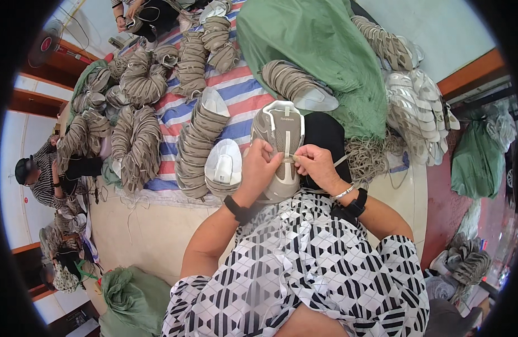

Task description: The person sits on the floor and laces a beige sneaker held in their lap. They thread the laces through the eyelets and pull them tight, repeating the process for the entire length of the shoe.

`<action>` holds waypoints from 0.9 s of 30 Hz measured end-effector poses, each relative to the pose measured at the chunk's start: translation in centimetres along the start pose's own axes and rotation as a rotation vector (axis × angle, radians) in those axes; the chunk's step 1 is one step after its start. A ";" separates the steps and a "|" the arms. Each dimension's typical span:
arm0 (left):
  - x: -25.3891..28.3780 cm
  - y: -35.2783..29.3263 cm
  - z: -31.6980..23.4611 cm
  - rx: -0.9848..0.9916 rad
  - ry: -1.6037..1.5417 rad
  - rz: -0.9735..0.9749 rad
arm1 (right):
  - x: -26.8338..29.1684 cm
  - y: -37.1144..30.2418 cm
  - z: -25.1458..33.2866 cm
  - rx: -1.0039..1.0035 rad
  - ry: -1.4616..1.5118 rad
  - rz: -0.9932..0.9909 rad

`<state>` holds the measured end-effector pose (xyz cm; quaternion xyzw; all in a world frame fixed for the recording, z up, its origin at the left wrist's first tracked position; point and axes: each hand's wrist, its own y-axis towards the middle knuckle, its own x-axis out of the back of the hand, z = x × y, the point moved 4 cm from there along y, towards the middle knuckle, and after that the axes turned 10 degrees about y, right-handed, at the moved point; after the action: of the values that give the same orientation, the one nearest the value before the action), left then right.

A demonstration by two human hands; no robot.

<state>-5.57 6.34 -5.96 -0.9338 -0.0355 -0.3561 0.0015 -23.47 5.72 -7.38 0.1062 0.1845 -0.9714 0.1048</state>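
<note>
the left hand and right hand pinched a pale lace across the shoe beside the dark knee, lacing seemingly just begun (its far end looked unthreaded), with piled shoes nearby.

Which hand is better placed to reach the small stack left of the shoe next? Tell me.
Left, probably: the left hand is close beside the small stack; the right hand is farther, toward the right of the shoe. Both are occupied, though.
</note>
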 end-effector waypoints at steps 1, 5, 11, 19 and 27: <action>0.0 0.0 0.0 -0.005 0.007 -0.007 | 0.0 -0.1 0.2 -0.014 -0.012 0.000; 0.1 0.0 -0.2 -0.003 0.014 0.013 | 0.1 0.1 0.0 0.048 -0.054 0.031; -0.1 -0.1 0.1 0.013 -0.028 0.002 | -0.4 1.2 0.2 -0.112 -0.036 0.132; 0.0 -1.3 1.0 -0.206 -0.141 -0.004 | 0.0 0.3 0.2 0.157 -0.290 0.020; 2.0 -1.8 -2.4 -0.553 0.398 -0.028 | -1.6 0.2 0.5 -0.043 -0.038 0.073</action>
<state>-5.81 8.21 -2.86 -0.8104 0.0507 -0.5276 -0.2497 -22.02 5.60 -6.62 0.0920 0.1991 -0.9647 0.1459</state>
